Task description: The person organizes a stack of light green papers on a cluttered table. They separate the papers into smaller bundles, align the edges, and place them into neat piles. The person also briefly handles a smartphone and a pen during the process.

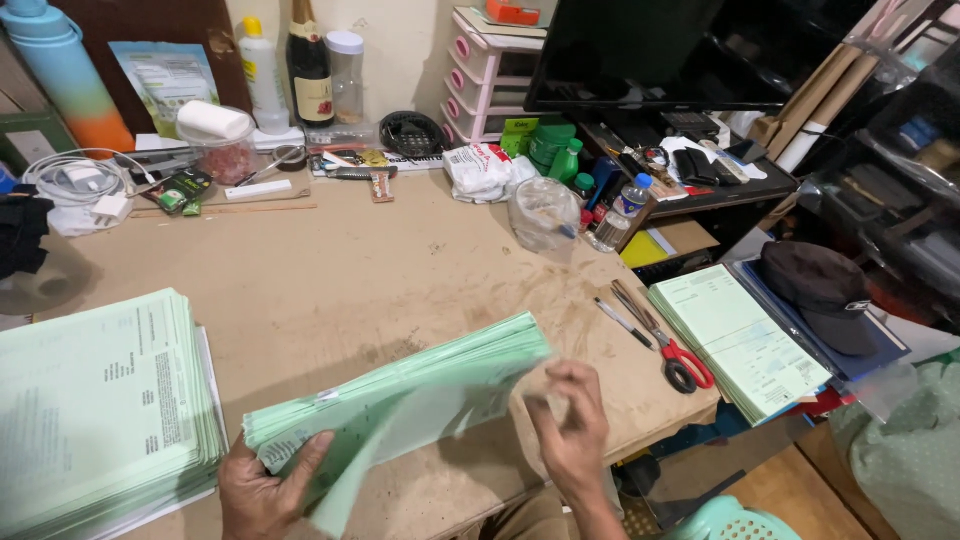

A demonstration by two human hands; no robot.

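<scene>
A cluttered brown bench fills the view, with a dark screen standing at its far right and bottles, jars and a small pink drawer unit lined against the wall behind. A thick pile of green forms lies at the near left edge of the bench, and a smaller pile of green forms rests on the right, beside a dark cap. Between them, a sheaf of green papers is held tilted just above the bench. The left hand has its grip closed on the sheaf's lower left corner, thumb on top. The right hand is blurred at the sheaf's right end; whether its grip is closed cannot be told. Red-handled scissors and a pen lie just right of that hand.
</scene>
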